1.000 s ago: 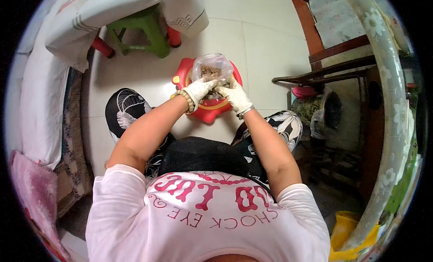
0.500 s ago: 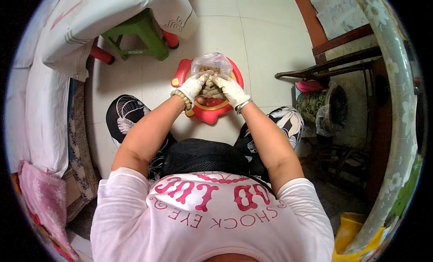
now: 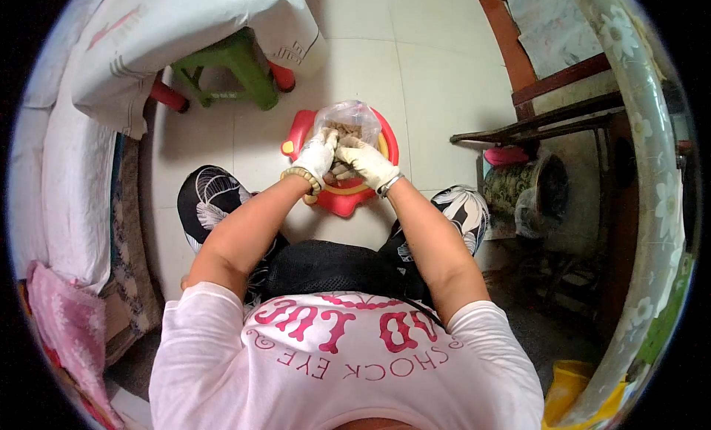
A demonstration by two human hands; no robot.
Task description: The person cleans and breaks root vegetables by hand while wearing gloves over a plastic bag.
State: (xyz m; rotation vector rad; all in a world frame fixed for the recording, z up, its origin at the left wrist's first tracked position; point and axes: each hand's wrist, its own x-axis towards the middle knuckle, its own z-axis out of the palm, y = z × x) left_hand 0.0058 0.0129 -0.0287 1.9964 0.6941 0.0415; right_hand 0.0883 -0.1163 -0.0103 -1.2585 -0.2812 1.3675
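My left hand [image 3: 318, 154], in a white glove with a beaded bracelet at the wrist, is closed with its fingertips against my right hand. My right hand [image 3: 364, 162], gloved too, has its fingers curled in and meets the left. What they pinch between them is too small and hidden to make out. Under the hands lie tan, knobbly pieces [image 3: 343, 172], partly covered by my fingers. Just beyond them stands an open clear plastic bag [image 3: 357, 113] with small brown pieces [image 3: 344, 129] inside. Bag and pieces rest on a red and yellow plastic stool [image 3: 346, 202].
A green stool [image 3: 255, 74] and red table legs [image 3: 169, 95] are at the upper left, below a white cloth cover [image 3: 185, 15]. To the right are a dark wooden bar [image 3: 533, 126] and a patterned round container [image 3: 511, 189]. My knees flank the red stool.
The view has shifted slightly, so the stool appears lower. My left hand has turned more upright, and my right hand has moved in closer over the tan pieces, its fingers curled.
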